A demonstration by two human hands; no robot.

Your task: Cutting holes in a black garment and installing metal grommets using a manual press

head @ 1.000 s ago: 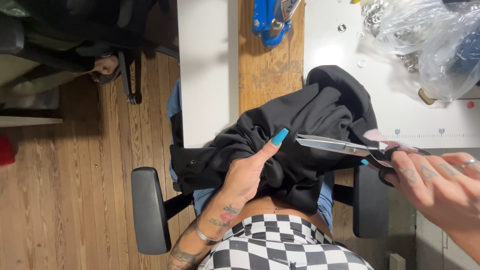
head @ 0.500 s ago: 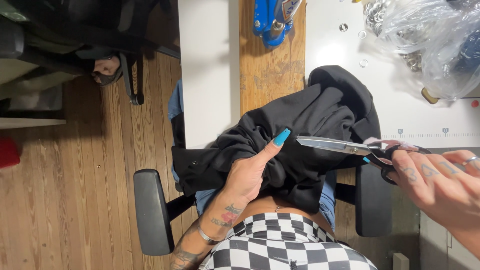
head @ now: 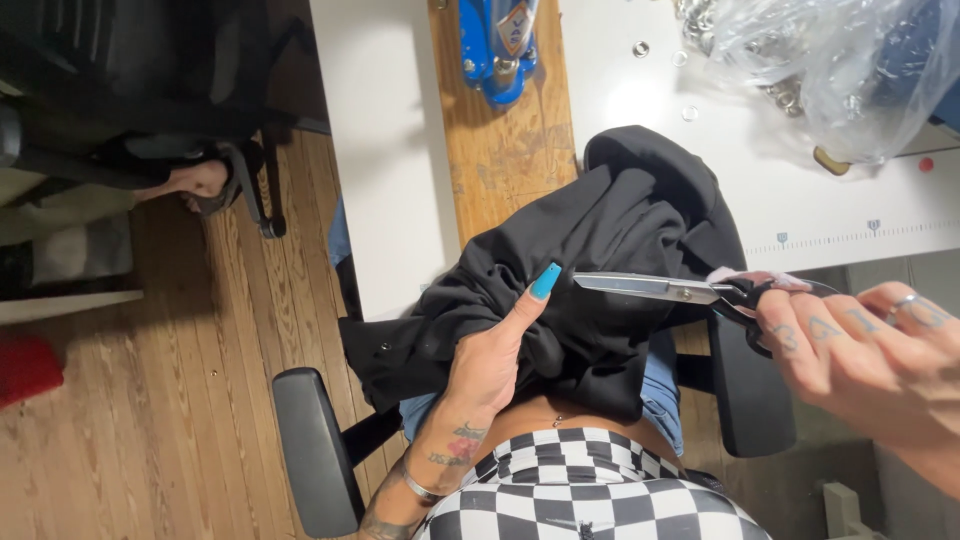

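Observation:
A bunched black garment (head: pixel 610 250) lies across my lap and the table's edge. My left hand (head: pixel 495 355), with a long turquoise nail, grips a fold of the cloth near its middle. My right hand (head: pixel 870 345) holds a pair of scissors (head: pixel 680 290) by the black handles, which have a strip of pink cloth wrapped on them. The silver blades are closed and point left, their tip just right of my left forefinger, over the cloth.
A white table (head: pixel 400 150) carries a wooden board (head: pixel 500 150) with a blue press tool (head: pixel 495 45). A clear plastic bag (head: pixel 840 70) and loose metal eyelets (head: pixel 690 113) lie at the right. Black chair armrests (head: pixel 310 450) flank me. Another person's foot (head: pixel 195 180) rests left.
Little has changed; the view has drifted slightly and the scissors stay level over the cloth, closed.

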